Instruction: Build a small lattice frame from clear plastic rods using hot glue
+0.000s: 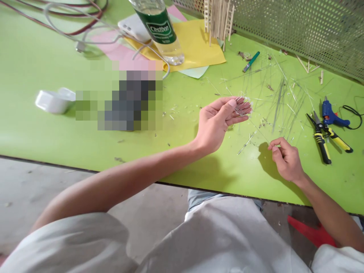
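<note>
Thin clear strands [241, 107] sit bunched at the fingertips of the left hand [216, 123], pinched lightly between the thumb and the curled fingers, with the palm turned upward. The left forearm reaches in from the lower left, across the table edge. The right hand [286, 159] is well apart at lower right, half closed, its thumb and forefinger nearly meeting and nothing visible in it. Its shadow falls on the table just to its left.

A small ladder-shaped stick piece [246, 143] lies between the two hands, and fine pale sticks [280, 102] are scattered across the glossy green table [57, 132] above and right of them. Further right are yellow-and-black handled snips [322, 138], touching a blue glue gun [332, 115] with a black cord. A green-handled tool [250, 61] lies among the debris. At top center, upright stick ladders [218, 19] stand against a perforated metal screen [298, 30]. To their left, a clear bottle with a green label [156, 30] stands on yellow paper [196, 45] beside pink paper [113, 49]. At left is a white plastic container [55, 100], and a blurred patch [122, 100] hides whatever lies beside it.
</note>
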`<state>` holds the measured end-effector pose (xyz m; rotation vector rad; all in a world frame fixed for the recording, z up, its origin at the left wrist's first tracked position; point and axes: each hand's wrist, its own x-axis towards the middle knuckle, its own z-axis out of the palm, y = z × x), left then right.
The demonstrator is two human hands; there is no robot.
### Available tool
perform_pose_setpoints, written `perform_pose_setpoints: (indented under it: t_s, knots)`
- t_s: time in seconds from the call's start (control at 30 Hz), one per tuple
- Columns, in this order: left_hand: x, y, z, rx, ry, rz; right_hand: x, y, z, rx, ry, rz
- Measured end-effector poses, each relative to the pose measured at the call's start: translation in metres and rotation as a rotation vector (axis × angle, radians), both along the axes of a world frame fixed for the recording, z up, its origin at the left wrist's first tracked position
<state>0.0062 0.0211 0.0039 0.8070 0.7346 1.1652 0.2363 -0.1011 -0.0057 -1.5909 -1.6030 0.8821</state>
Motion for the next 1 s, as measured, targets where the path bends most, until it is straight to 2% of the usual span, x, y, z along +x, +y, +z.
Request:
perform_pose_setpoints:
  t_s: [0.7, 0.9, 1.0]
  knots:
    - [0.0006, -0.0042, 0.0052, -0.059, 0.075, -0.041, 0.0029, 0.0004, -0.0002, -0.020, -0.031, 0.028]
    - [-0.0008, -0.0066, 0.0069, -0.072, 0.119, -0.134, 0.0075, 0.0019, 0.0031, -0.003, -0.035, 0.093]
    - [-0.0014, -0.0080, 0.0045, -0.065, 0.111, -0.238, 0.0070, 0.0022, 0.0045, 0.040, -0.024, 0.087]
